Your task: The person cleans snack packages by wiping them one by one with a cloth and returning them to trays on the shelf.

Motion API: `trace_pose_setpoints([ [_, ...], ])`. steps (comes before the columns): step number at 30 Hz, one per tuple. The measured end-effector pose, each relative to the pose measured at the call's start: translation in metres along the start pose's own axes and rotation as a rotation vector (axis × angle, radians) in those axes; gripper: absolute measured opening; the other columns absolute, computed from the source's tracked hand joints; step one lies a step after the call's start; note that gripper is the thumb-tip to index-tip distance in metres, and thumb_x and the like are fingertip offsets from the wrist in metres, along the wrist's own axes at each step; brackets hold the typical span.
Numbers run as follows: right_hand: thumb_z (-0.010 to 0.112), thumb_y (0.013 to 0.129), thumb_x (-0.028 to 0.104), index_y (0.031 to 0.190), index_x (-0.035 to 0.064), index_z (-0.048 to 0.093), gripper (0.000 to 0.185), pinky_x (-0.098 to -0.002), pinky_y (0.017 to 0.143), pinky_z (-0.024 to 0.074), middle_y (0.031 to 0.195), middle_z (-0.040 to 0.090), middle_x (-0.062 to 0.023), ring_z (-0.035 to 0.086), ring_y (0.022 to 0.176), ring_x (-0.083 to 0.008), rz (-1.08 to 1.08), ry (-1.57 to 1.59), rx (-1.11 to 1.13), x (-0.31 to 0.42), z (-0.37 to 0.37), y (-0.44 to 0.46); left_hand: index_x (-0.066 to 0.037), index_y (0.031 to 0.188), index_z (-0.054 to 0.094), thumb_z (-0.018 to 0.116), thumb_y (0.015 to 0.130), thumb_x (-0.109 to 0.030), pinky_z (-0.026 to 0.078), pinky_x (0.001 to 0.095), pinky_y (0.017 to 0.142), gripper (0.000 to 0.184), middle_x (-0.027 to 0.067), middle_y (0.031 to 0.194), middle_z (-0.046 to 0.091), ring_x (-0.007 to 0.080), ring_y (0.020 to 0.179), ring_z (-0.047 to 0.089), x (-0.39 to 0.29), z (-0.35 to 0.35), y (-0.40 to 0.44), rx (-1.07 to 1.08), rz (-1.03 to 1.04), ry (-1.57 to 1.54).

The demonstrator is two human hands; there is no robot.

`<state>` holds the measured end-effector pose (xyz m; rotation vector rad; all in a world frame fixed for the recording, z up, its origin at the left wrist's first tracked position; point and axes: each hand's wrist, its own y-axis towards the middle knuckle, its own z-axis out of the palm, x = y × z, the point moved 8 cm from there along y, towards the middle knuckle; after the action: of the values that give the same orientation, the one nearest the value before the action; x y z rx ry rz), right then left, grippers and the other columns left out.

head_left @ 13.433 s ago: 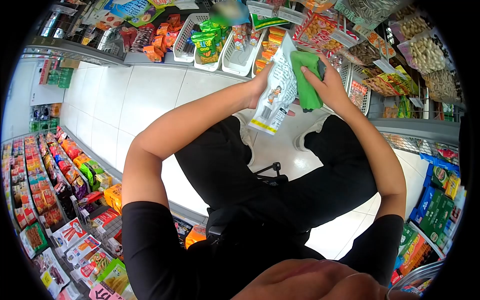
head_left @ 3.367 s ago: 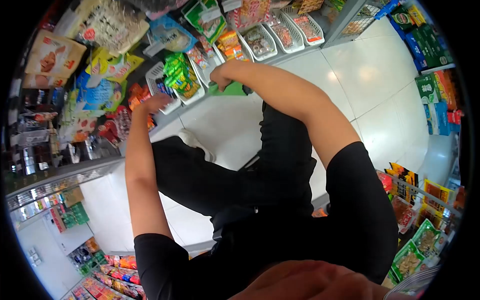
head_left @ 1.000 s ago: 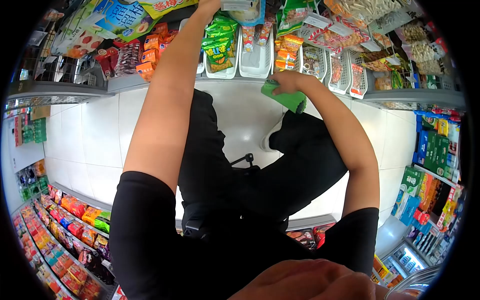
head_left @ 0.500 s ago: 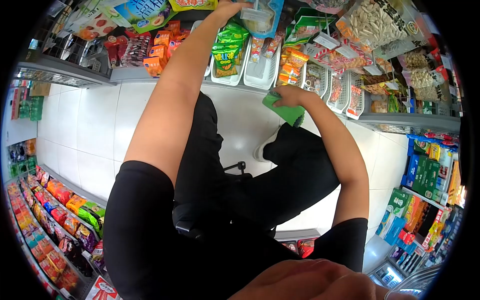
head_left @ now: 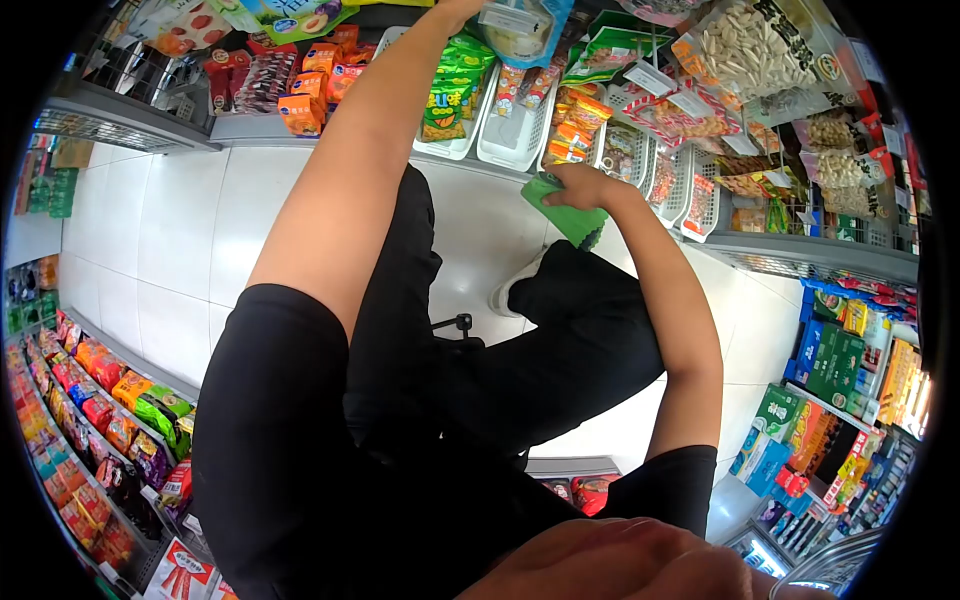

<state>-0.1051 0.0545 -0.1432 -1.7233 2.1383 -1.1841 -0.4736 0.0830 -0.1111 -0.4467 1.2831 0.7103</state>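
Note:
My right hand [head_left: 583, 184] is closed on a green cloth [head_left: 566, 215] with a zigzag edge, in front of the shelf's lower edge. The cloth hangs folded above my bent knee. My left arm stretches up to the top of the view, where my left hand [head_left: 458, 10] is beside a blue snack pouch [head_left: 525, 30]. Its fingers are mostly cut off by the frame edge. Below that arm, green snack bags [head_left: 452, 90] stand in a white basket, and a white plastic basket [head_left: 512, 135] beside them holds a few packets at its back.
Orange packets [head_left: 304, 112] lie on the shelf to the left. Bags of seeds [head_left: 750, 55] hang at the upper right. Behind me on the left is a rack of bagged snacks [head_left: 130, 390]. Boxed goods [head_left: 835, 355] are stacked at the right. My shoe [head_left: 512, 293] rests on the tiled floor.
The view has shifted slightly, so the shelf appears higher. My left hand has moved further up and partly out of view. My right hand still holds the green cloth near the baskets.

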Motion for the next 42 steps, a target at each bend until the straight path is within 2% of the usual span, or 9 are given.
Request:
trace_pose_setpoints([
  [14,0.071,0.089,0.041,0.130,0.0005,0.058,0.059,-0.0446,0.099,0.0491,0.123,0.066,-0.0248,0.063,0.115,-0.0395,0.034,-0.034,0.040,-0.010,0.007,0.008,0.000,0.130,0.061,0.069,0.090,-0.015,0.054,0.0382,0.089,0.043,0.0126,0.117,0.070,0.0244,0.106,0.065,0.016,-0.044,-0.015,-0.097,-0.158,0.524],
  [18,0.071,0.089,0.041,0.132,0.0009,0.058,0.060,-0.0441,0.099,0.0494,0.124,0.066,-0.0246,0.063,0.115,-0.0392,0.035,-0.041,0.041,-0.008,0.006,0.009,-0.001,0.127,0.062,0.065,0.092,-0.015,0.054,0.0429,0.092,0.037,0.0136,0.117,0.070,0.0245,0.107,0.065,0.031,-0.036,-0.015,0.210,-0.283,0.204],
  [29,0.073,0.088,0.040,0.134,0.0008,0.058,0.063,-0.0437,0.101,0.0489,0.126,0.066,-0.0250,0.063,0.117,-0.0384,0.069,-0.064,0.043,-0.009,0.003,0.002,-0.002,0.115,0.066,0.062,0.091,-0.007,0.058,0.0401,0.082,0.025,0.0114,0.106,0.071,0.0242,0.098,0.068,0.024,-0.018,-0.040,0.168,-0.294,0.125],
  [32,0.073,0.088,0.040,0.135,0.0007,0.057,0.064,-0.0433,0.102,0.0486,0.127,0.065,-0.0249,0.063,0.118,-0.0384,0.053,-0.073,0.044,-0.013,0.007,0.007,-0.005,0.111,0.067,0.067,0.086,-0.007,0.055,0.0408,0.086,0.025,0.0103,0.097,0.070,0.0238,0.095,0.068,0.019,-0.014,-0.040,0.351,-0.002,0.459],
  [34,0.073,0.087,0.040,0.131,-0.0012,0.058,0.062,-0.0444,0.099,0.0496,0.123,0.067,-0.0247,0.064,0.114,-0.0393,0.022,-0.049,0.019,-0.011,0.006,0.007,-0.006,0.108,0.068,0.070,0.082,-0.008,0.053,0.0412,0.088,0.025,0.0095,0.091,0.070,0.0236,0.093,0.068,0.020,-0.002,-0.042,0.512,0.761,1.297],
  [35,0.073,0.087,0.041,0.128,-0.0021,0.059,0.061,-0.0450,0.098,0.0500,0.121,0.067,-0.0247,0.065,0.113,-0.0397,0.008,-0.037,0.005,-0.011,0.005,0.007,-0.007,0.106,0.069,0.072,0.081,-0.008,0.052,0.0414,0.089,0.026,0.0092,0.088,0.070,0.0234,0.092,0.068,0.038,-0.002,-0.034,0.554,0.916,1.389],
  [37,0.073,0.087,0.041,0.129,-0.0020,0.059,0.061,-0.0450,0.098,0.0500,0.121,0.067,-0.0247,0.065,0.113,-0.0397,0.003,-0.047,-0.016,-0.011,0.005,0.006,-0.007,0.104,0.069,0.071,0.081,-0.008,0.052,0.0420,0.089,0.023,0.0099,0.086,0.070,0.0245,0.091,0.068,0.084,-0.020,0.001,0.552,0.746,0.949],
  [40,0.073,0.087,0.040,0.136,0.0001,0.056,0.065,-0.0434,0.101,0.0486,0.128,0.064,-0.0250,0.062,0.118,-0.0389,0.038,-0.066,0.010,-0.017,0.007,0.008,-0.006,0.104,0.070,0.069,0.085,-0.006,0.055,0.0404,0.080,0.018,0.0082,0.087,0.071,0.0229,0.085,0.069,0.015,0.004,-0.050,0.581,0.937,1.540],
  [42,0.074,0.088,0.039,0.139,0.0012,0.055,0.067,-0.0428,0.103,0.0481,0.130,0.063,-0.0250,0.061,0.121,-0.0384,0.051,-0.066,0.022,-0.021,0.010,0.009,-0.006,0.104,0.070,0.066,0.089,-0.005,0.055,0.0375,0.072,0.016,0.0076,0.089,0.072,0.0206,0.080,0.068,-0.027,0.002,-0.061,0.323,0.104,0.504],
])
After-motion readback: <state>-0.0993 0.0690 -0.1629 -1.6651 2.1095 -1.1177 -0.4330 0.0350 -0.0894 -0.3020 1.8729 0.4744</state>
